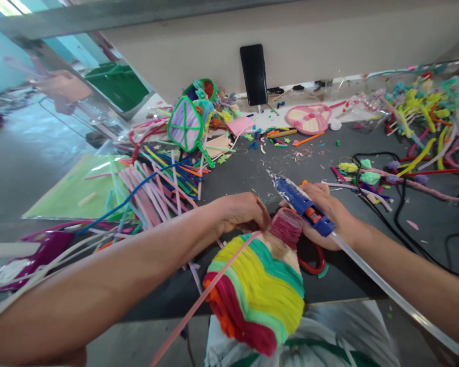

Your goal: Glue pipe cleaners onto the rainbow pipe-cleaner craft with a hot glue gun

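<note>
My right hand (331,216) is closed around a blue glue gun (296,196), its nozzle pointing up and left. A long clear glue stick (398,298) runs out of its back end. My left hand (248,211) has curled fingers at the upper left edge of a striped craft piece (260,285); they pinch a pink pipe cleaner (202,298) that trails toward the lower left. Yellow, teal, red and orange strands cover the rounded body of the piece, and dark pink ones wrap its narrow neck. Red-handled scissors (316,262) lie partly hidden beside it.
Bundled pipe cleaners (145,191) lie at the left, near a green plastic packet (76,191). A phone (254,75) leans on the back panel. Black cables (400,219) and fuzzy yellow pieces (416,109) spread at the right. A pink paddle-shaped craft (309,118) lies behind.
</note>
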`<state>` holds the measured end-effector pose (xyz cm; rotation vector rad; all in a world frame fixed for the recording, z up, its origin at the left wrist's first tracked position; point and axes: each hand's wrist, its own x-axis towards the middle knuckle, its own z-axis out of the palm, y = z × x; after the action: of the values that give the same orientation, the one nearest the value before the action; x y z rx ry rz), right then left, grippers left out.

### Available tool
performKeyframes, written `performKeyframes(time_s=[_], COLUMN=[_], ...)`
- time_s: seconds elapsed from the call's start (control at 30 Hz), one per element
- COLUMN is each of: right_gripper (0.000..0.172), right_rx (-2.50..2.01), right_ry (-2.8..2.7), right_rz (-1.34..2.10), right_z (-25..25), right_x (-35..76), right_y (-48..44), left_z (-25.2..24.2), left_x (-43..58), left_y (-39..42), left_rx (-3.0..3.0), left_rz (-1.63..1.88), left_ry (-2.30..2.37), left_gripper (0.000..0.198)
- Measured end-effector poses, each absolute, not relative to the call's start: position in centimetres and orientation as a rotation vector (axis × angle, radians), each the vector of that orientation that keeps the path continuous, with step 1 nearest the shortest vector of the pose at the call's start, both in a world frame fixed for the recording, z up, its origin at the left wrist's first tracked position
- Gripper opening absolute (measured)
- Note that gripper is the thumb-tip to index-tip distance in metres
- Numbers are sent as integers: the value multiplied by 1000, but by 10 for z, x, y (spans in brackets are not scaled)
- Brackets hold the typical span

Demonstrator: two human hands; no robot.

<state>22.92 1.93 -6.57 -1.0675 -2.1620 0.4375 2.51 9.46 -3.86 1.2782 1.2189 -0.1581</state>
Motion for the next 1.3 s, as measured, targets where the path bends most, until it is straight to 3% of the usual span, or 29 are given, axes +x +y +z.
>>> performKeyframes(time_s=[0.23, 1.3], right_gripper=[15, 21], right_rx=[-1006, -1019], right_ry=[-2220, -2228], right_rz=[453, 483], right_z=[-70, -73], right_x=[227, 220], right_y=[20, 17], left_z=[-36, -41], left_x=[27, 24], left_y=[93, 92], left_rx=[1250, 1291], left_rz=[-148, -101], left_ry=[1251, 1255], left_gripper=[5, 12])
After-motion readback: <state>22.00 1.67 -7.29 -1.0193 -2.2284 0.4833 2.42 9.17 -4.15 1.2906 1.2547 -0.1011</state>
